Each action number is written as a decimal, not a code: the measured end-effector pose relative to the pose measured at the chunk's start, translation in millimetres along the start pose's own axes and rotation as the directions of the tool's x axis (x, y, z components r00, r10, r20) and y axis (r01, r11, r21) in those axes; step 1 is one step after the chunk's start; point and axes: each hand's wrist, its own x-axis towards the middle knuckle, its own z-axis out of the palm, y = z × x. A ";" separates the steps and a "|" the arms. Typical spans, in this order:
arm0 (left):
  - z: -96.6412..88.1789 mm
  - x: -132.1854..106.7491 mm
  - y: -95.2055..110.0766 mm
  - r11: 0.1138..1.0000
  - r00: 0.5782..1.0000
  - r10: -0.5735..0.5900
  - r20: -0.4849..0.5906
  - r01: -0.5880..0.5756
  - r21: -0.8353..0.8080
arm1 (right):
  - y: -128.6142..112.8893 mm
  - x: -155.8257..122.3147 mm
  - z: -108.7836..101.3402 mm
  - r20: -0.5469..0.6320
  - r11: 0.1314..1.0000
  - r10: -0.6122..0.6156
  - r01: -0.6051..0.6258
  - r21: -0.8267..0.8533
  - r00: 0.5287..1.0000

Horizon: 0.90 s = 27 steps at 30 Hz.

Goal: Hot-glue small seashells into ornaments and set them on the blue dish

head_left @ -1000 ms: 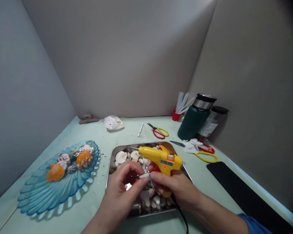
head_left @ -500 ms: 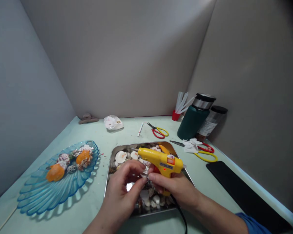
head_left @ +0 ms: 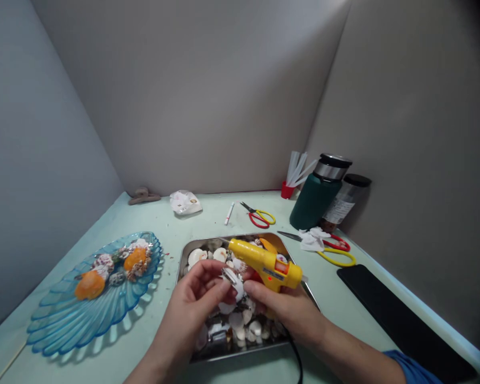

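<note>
My right hand (head_left: 282, 308) grips a yellow hot glue gun (head_left: 266, 263) by its handle, nozzle pointing up and left, over a metal tray (head_left: 184, 255) of several seashells. My left hand (head_left: 194, 306) pinches a small white shell (head_left: 232, 282) between thumb and fingers, just below the gun's nozzle. The right forefinger tip touches the same shell. The gun's black cord (head_left: 296, 362) trails down toward me.
A blue glass scalloped dish (head_left: 56, 314) with glued shells lies at the left. Behind the tray are small red-yellow scissors (head_left: 260, 216), a white marker (head_left: 229, 213), larger scissors with tissue (head_left: 324, 244), a green flask (head_left: 318, 194), a jar (head_left: 346, 202), and a black slab (head_left: 396, 314) at the right.
The glue gun has tilted, its nozzle rising. My left hand has turned and lifted the white shell closer to the nozzle. The tray has shifted slightly.
</note>
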 end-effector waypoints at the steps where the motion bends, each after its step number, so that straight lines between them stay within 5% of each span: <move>1: -1.4 -0.1 0.6 1.000 1.000 0.012 -0.015 -0.012 -0.009 | -0.9 0.9 -1.3 -0.013 0.998 -0.040 0.039 -0.057 0.999; 4: -4.8 0.6 2.6 0.996 0.994 0.067 -0.084 -0.072 -0.060 | -4.2 4.4 -8.0 0.041 0.915 -0.176 0.179 -0.361 0.984; 7: -7.0 2.5 3.7 0.988 0.987 0.091 -0.132 -0.106 -0.112 | -5.1 7.6 -15.2 0.153 0.699 -0.201 0.252 -0.670 0.967; 14: -9.1 3.0 1.6 0.986 0.992 0.058 -0.116 -0.074 -0.146 | -2.8 9.3 -18.5 0.301 0.387 -0.049 0.296 -0.874 0.952; 20: -9.3 5.1 -1.2 0.984 0.998 0.066 -0.010 -0.067 -0.166 | -28.0 13.1 -21.4 0.365 0.324 -0.213 0.418 -0.849 0.906; 27: -10.8 3.7 1.3 0.971 0.994 0.096 0.061 -0.080 -0.225 | -60.6 24.5 -1.7 0.492 0.398 -0.416 0.639 -0.658 0.765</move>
